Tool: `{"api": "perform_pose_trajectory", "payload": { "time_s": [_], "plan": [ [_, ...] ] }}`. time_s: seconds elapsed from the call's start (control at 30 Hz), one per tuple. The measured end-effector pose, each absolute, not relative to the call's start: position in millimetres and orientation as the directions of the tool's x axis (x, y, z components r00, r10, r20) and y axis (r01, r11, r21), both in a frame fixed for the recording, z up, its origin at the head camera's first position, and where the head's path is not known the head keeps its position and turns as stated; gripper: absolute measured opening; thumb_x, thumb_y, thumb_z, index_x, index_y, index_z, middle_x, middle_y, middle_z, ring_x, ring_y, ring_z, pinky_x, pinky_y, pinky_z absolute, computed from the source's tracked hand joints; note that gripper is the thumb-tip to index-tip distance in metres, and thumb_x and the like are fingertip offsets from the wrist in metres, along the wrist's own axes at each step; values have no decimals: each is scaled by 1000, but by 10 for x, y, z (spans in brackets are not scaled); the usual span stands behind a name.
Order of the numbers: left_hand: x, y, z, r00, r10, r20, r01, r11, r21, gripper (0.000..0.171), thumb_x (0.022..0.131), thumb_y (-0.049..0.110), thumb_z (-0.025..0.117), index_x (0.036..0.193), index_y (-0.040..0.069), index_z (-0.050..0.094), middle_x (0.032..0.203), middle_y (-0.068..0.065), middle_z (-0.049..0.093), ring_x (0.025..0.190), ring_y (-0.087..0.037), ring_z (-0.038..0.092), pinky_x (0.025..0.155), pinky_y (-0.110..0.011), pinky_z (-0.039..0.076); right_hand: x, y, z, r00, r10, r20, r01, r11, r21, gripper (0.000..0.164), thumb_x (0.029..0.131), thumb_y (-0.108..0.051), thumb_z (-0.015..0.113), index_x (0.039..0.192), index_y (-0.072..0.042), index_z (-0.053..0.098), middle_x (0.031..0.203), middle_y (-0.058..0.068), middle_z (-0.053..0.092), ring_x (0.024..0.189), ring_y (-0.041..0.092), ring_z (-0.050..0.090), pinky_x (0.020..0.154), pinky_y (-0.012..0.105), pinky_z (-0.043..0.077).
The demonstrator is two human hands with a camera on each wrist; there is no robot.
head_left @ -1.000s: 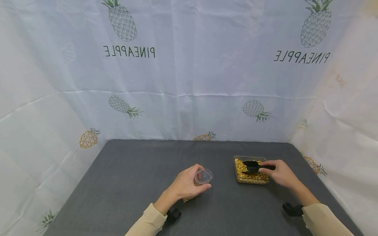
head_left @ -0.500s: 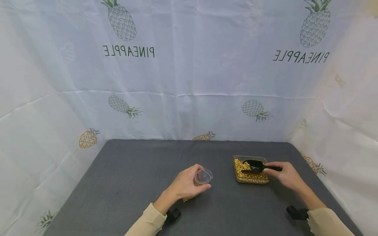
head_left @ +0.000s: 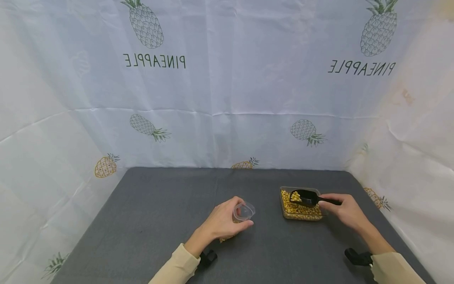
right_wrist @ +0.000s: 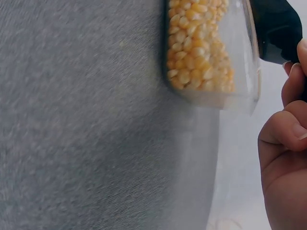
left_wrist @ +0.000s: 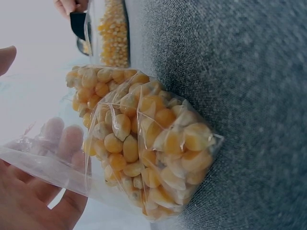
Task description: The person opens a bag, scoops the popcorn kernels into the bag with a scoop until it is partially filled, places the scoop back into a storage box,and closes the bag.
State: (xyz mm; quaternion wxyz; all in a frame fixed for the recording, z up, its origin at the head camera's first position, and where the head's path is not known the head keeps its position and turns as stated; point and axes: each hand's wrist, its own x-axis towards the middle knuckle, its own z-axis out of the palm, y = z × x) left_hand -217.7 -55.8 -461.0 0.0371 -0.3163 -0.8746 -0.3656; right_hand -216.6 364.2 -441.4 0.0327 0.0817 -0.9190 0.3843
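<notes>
My left hand (head_left: 224,219) holds the mouth of a clear plastic bag (head_left: 244,212), fingers on one side and thumb on the other. In the left wrist view the bag's lower part bulges with dried corn kernels (left_wrist: 129,143) and sits on the table. At the right, my right hand (head_left: 342,209) pinches the handle of a black scoop (head_left: 309,198). Some kernels (head_left: 295,196) lie in the scoop's front end. Just below it stands a clear rectangular container (head_left: 301,217) of corn kernels; in the right wrist view the scoop (right_wrist: 278,31) is above the container's rim.
A dark grey cloth covers the table (head_left: 170,205). Behind it and on both sides hangs a white curtain (head_left: 227,86) with pineapple prints. Black wrist mounts (head_left: 357,257) sit under both forearms, close to the tabletop.
The scoop has shifted slightly right and risen from among the kernels, tilting level with corn now showing inside it. My left hand and the bag have stayed in place.
</notes>
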Motion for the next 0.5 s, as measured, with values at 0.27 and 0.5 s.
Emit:
{"api": "perform_pose_trajectory", "payload": {
  "time_s": [0.27, 0.5],
  "plan": [
    [-2188, -562, -4611, -792, 529, 305, 589, 531, 609, 52, 91, 52, 71, 126, 17, 58, 91, 11, 53, 68, -2, 49, 62, -23, 42, -2170, 3548, -4306, -981, -132, 145, -196, 697, -689, 38, 99, -31, 68, 127, -4, 70, 128, 22, 66, 109, 19, 65, 81, 40, 56],
    [-2187, -558, -4615, -794, 526, 306, 589, 535, 606, 53, 90, 54, 71, 126, 17, 58, 91, 12, 53, 69, -2, 49, 62, -23, 43, -2149, 3425, -4220, -977, -151, 149, -212, 649, -731, 39, 99, -29, 69, 127, -1, 69, 130, 26, 63, 84, 19, 62, 63, 36, 48]
  ]
}}
